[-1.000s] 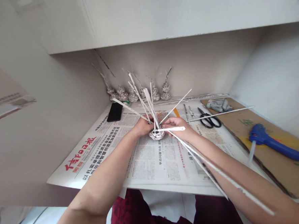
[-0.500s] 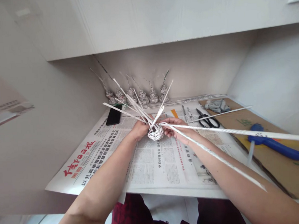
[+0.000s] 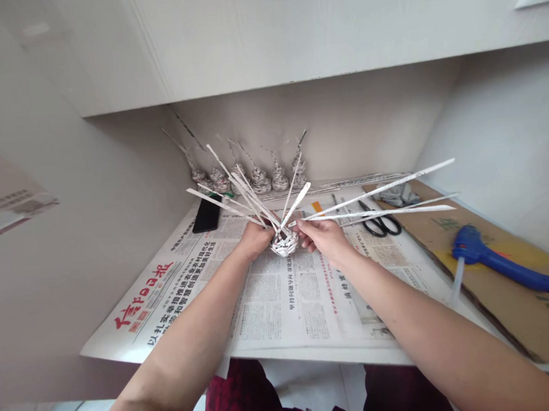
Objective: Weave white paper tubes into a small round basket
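A small round weave of rolled newspaper sits between my hands, its loose paper strips fanning up and out. My left hand is closed on the left side of the weave, its fingertips partly hidden behind the strips. At the weave's right rim, my right hand pinches a paper strip between thumb and fingers. Another long strip slants up to the right from the same spot.
Several finished woven gourd shapes line the back wall. A black phone lies back left on the newspaper. To the right are black-handled scissors, crumpled grey material, and a blue glue gun on cardboard.
The two long strips at the right have swung away from me, from lying over my right forearm to pointing toward the back right. My right hand has turned over, its back now upward.
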The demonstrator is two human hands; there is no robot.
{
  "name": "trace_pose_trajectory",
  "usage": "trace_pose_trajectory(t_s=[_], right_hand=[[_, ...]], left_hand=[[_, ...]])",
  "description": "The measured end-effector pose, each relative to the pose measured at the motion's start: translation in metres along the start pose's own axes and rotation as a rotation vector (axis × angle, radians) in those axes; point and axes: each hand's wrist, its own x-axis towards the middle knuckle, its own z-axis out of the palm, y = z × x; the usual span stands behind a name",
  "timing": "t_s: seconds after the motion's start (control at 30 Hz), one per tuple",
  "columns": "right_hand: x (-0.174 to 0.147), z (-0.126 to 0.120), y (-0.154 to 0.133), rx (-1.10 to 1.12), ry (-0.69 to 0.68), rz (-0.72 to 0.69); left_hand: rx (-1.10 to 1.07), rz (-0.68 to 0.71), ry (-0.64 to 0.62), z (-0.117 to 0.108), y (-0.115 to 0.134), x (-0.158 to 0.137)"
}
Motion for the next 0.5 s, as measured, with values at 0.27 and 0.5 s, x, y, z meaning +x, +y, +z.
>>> trace_pose_trajectory(t_s=[0.27, 0.5], right_hand=[[0.002, 0.001, 0.011, -0.151, 0.011, -0.107], [0.005, -0.001, 0.015, -0.275, -0.027, -0.224]], left_hand=[[0.128, -0.006, 0.005, 0.007, 0.005, -0.003], [0.122, -0.031, 0.025, 0.013, 0.005, -0.005]])
